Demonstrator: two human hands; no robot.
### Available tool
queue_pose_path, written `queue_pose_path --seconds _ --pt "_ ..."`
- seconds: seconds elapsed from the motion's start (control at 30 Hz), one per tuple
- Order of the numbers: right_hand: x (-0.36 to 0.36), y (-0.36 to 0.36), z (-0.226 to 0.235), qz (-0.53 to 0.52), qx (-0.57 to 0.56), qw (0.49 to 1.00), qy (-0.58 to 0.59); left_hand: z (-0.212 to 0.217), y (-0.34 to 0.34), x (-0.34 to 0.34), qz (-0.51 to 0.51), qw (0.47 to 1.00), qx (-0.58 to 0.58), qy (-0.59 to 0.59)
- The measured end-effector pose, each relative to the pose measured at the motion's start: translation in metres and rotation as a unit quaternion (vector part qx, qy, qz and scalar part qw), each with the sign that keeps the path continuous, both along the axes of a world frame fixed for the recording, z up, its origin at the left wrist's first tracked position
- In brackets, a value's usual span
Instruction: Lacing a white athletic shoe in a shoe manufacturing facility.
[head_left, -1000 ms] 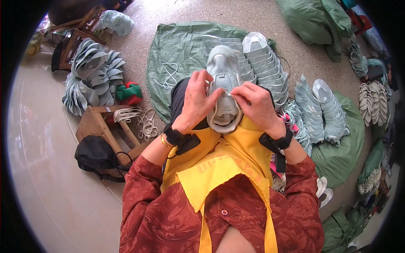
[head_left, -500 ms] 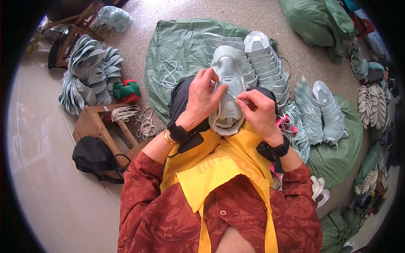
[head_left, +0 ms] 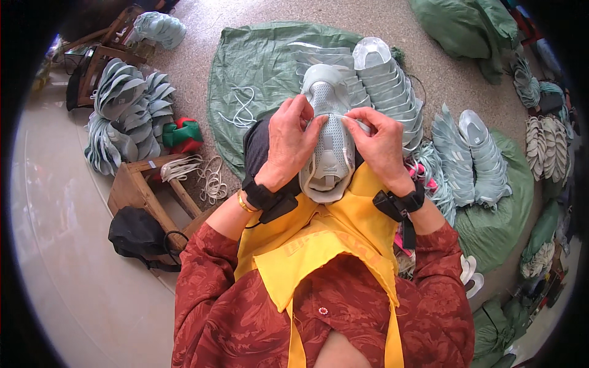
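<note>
Since a second ago my hands have shifted up the shoe (head_left: 328,138), fingers now pinching over the lace area. It lies in my lap on the yellow apron (head_left: 325,236), toe pointing away. Left hand (head_left: 288,144) grips its side, right hand (head_left: 380,144) pinches a pale lace (head_left: 350,118) (thin, hard to trace). Looks like lacing in progress; next pull needs the lace drawn taut through an eyelet. Stacked shoes (head_left: 386,86) lie ahead on the green sack (head_left: 257,67).
</note>
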State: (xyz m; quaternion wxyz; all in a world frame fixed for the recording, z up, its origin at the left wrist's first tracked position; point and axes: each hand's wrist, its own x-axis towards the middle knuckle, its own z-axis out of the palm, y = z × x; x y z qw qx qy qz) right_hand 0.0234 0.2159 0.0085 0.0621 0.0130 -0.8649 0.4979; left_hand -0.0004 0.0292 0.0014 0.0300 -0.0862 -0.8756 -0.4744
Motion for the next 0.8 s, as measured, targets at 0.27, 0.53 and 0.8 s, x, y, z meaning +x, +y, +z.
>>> queue_pose_path --seconds 0.27,0.53,0.8 --pt "-0.007 -0.001 0.0 0.003 0.008 1.0 -0.021 -0.003 0.006 -0.002 0.023 1.0 -0.015 -0.003" --pt "-0.015 -0.002 0.003 0.042 0.004 0.999 0.002 -0.004 -0.001 -0.005 0.03 0.996 0.03 -0.075" --pt "-0.024 -0.004 0.005 0.067 0.011 0.998 -0.012 -0.003 -0.003 -0.005 0.029 0.995 0.043 -0.089"
